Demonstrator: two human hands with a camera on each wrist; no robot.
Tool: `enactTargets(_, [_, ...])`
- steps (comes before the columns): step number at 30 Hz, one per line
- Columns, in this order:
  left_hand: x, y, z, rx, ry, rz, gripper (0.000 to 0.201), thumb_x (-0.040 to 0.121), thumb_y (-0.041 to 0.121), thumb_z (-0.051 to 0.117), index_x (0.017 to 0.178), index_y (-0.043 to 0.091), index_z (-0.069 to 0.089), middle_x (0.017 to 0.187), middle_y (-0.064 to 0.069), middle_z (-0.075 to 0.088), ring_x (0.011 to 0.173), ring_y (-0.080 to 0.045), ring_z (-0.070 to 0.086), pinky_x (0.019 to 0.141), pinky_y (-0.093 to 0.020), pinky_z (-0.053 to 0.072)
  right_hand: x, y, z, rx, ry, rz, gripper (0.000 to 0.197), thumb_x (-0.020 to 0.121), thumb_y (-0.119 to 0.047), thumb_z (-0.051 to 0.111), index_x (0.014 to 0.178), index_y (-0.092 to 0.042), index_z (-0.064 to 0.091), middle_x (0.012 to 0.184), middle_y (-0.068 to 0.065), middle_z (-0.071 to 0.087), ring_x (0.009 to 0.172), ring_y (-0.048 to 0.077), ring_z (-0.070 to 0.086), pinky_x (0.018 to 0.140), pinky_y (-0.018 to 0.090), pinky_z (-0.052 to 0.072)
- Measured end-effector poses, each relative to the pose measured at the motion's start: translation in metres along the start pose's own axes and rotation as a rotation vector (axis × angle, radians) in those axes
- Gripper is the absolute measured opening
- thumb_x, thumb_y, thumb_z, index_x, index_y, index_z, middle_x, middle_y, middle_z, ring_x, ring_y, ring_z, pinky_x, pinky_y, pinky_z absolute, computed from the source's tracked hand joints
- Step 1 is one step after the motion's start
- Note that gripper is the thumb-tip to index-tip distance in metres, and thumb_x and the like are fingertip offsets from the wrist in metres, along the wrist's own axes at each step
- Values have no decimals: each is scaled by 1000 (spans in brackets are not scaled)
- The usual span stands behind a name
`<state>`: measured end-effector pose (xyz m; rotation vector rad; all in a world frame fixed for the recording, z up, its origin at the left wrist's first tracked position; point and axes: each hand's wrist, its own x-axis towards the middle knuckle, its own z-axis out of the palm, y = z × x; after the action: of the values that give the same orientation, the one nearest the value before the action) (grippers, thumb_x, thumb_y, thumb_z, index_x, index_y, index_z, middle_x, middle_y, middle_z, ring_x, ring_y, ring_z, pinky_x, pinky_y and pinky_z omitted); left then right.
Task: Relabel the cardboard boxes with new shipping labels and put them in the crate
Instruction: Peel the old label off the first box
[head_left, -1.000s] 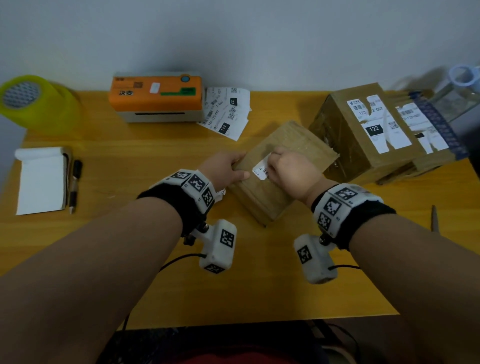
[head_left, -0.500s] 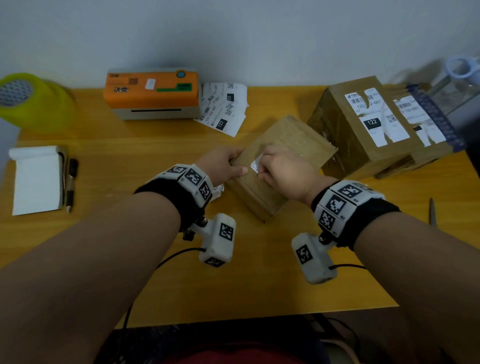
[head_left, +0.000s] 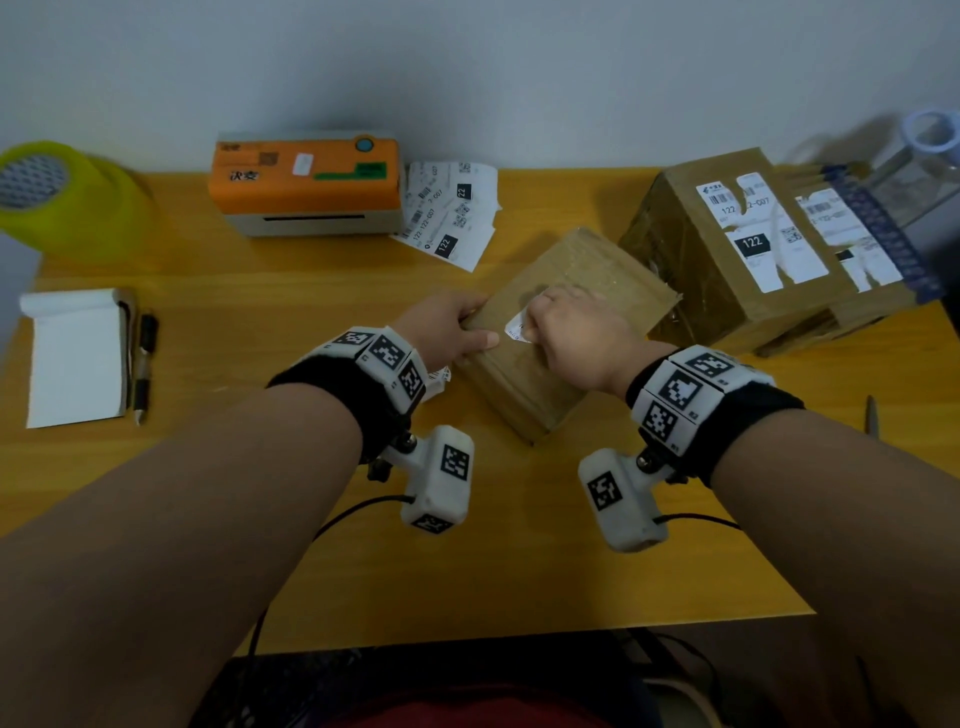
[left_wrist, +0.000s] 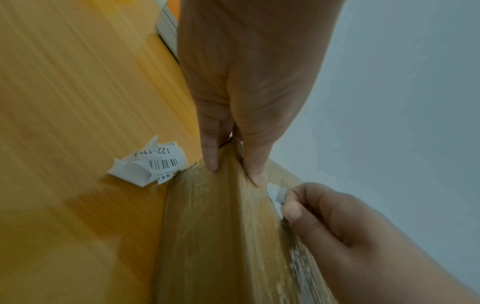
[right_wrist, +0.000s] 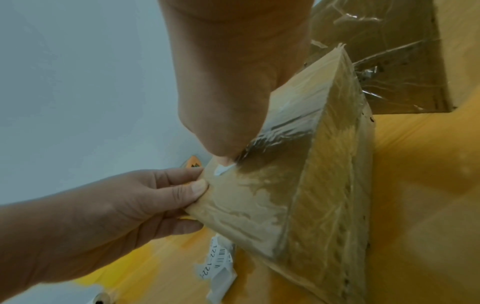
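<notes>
The step in hand looks like stripping the old label. At mid-tabletop the left hand (head_left: 457, 332) grips the near-left edge of the tape-glazed cardboard box (head_left: 566, 332), while the right hand (head_left: 576, 332) pinches a torn white label scrap (head_left: 519, 330). Next probably calls for a steady peel, then a fresh label.

The light over my desk (head_left: 260, 322) is dim and soft, colours muted; the wall (head_left: 467, 62) reads dull grey-blue, darkening toward the corners of the head view; my forearms bulge at the bottom edge from the wide lens; the tape roll (head_left: 57, 197) at the far left edge smears; in my wrist views the wood grain streaks with blur, and glare flashes off the clear tape (right_wrist: 283, 127) on the box (right_wrist: 324, 164); shadows under it are soft
</notes>
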<state>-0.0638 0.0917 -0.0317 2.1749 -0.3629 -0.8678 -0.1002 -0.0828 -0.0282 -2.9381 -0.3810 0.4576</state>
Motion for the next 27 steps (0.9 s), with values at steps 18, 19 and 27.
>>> enactTargets(18, [1,4,1,96,22,-66,60,89,26,62,143,20,37,136,-8,51,118,-23,53,100,-41,45,-2,8,8,417,98,64,17,81,-31,71,89,-22,59,102,3,57,91,20,56,84,40,49])
enactTargets(19, [1,5,1,115,36,-67,65,89,25,62,146,21,31,141,-9,46,124,-24,48,102,-39,43,-1,7,7,405,95,67,15,81,-29,71,87,-23,57,103,3,57,93,20,56,86,40,47])
enactTargets(27, [-1,6,3,203,50,-31,68,92,23,57,149,27,20,147,-5,38,128,-21,44,94,-26,38,0,-2,-3,278,66,74,10,86,-27,63,79,-24,57,100,2,57,95,22,55,86,37,41])
